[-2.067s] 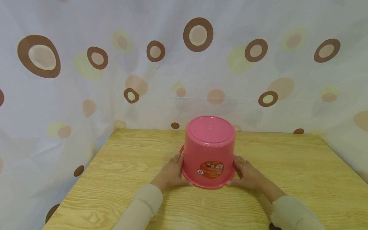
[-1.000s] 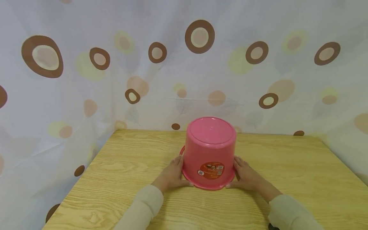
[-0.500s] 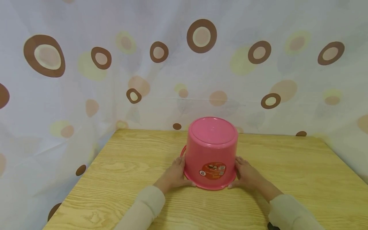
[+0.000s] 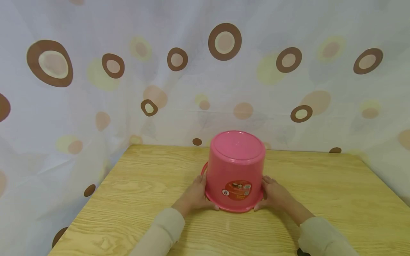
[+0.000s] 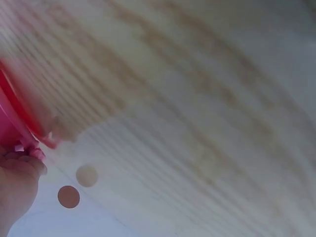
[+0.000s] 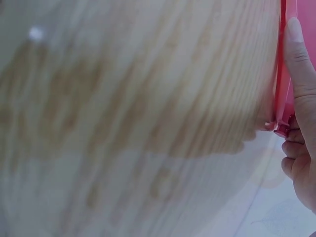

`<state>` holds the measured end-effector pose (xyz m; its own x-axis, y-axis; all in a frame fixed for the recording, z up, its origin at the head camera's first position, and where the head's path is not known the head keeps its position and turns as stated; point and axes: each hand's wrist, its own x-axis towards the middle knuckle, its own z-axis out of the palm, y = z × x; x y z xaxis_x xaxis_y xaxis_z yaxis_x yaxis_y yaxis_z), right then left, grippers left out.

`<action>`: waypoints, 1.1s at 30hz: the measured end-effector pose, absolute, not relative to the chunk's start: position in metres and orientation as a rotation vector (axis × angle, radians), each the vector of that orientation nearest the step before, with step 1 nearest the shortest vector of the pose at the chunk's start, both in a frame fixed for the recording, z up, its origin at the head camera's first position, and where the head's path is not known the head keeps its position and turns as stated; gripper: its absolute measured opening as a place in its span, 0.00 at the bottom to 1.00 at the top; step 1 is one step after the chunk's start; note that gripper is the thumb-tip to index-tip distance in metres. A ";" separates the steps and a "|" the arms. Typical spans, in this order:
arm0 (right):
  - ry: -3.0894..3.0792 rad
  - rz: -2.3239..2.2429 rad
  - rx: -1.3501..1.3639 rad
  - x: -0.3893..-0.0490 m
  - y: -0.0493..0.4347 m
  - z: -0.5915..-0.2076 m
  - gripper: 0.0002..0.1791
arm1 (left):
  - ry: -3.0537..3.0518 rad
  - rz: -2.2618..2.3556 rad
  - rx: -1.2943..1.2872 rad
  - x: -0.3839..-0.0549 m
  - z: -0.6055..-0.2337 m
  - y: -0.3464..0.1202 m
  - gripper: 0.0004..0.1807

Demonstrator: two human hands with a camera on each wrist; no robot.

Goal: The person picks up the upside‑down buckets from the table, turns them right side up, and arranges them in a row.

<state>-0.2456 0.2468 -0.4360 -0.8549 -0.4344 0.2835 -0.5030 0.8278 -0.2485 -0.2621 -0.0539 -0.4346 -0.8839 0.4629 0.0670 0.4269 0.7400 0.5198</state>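
Fingers: the left hand [image 4: 194,196] and right hand [image 4: 274,196] gripped the flared rim of the pink bucket [image 4: 236,170] from either side, thumbs curled at its near edge.
Bucket: upside down, mouth on the wooden table [image 4: 141,192], label facing the person, near the middle toward the back.
Change: across the last two seconds the hands and bucket had barely shifted; the rim remained on the wood, so no lift appeared under way.
Surround: cream sleeves [image 4: 163,227]; a circle-patterned curtain [image 4: 96,89] hung behind.
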 end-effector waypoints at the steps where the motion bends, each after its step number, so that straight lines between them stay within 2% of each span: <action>1: -2.797 0.468 0.724 -0.246 0.247 -0.436 0.58 | 2.864 0.846 0.730 -0.262 -0.434 -0.054 0.68; 10: -2.861 0.586 0.697 -0.247 0.250 -0.432 0.59 | 2.823 0.915 0.685 -0.263 -0.428 -0.056 0.68; 19: -2.891 0.584 0.656 -0.244 0.251 -0.430 0.59 | 2.802 0.931 0.656 -0.262 -0.422 -0.055 0.63; 28: -2.822 0.730 0.675 -0.242 0.252 -0.432 0.43 | 2.750 0.899 0.693 -0.260 -0.424 -0.050 0.56; 33: -2.844 0.696 0.659 -0.244 0.251 -0.429 0.41 | 2.740 0.984 0.624 -0.261 -0.422 -0.046 0.50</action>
<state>-0.2444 0.2513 -0.4288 -0.8942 -0.3815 0.2340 -0.4465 0.7969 -0.4069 -0.2611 -0.0460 -0.4224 -0.8994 0.4369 -0.0125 0.3292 0.6958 0.6384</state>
